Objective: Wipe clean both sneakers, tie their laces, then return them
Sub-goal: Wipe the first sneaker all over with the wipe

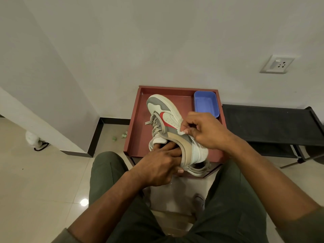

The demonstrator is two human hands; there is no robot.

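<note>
A white and grey sneaker (pixel 166 114) with a red swoosh is held tilted above the red-brown tray (pixel 138 123), toe pointing away from me. My left hand (pixel 157 165) has its fingers inside the shoe's opening and grips it at the heel. My right hand (pixel 205 130) pinches a small white wipe (pixel 182 132) against the shoe's side near the collar. The laces (pixel 154 122) hang loose. A second sneaker (pixel 198 170) lies partly hidden under the first at the tray's near edge.
A blue plastic tub (pixel 206 103) sits in the tray's far right corner. A black folding rack (pixel 273 127) stands to the right. My knees in green trousers flank a small stand under the tray. Green scraps (pixel 121 135) lie on the floor left.
</note>
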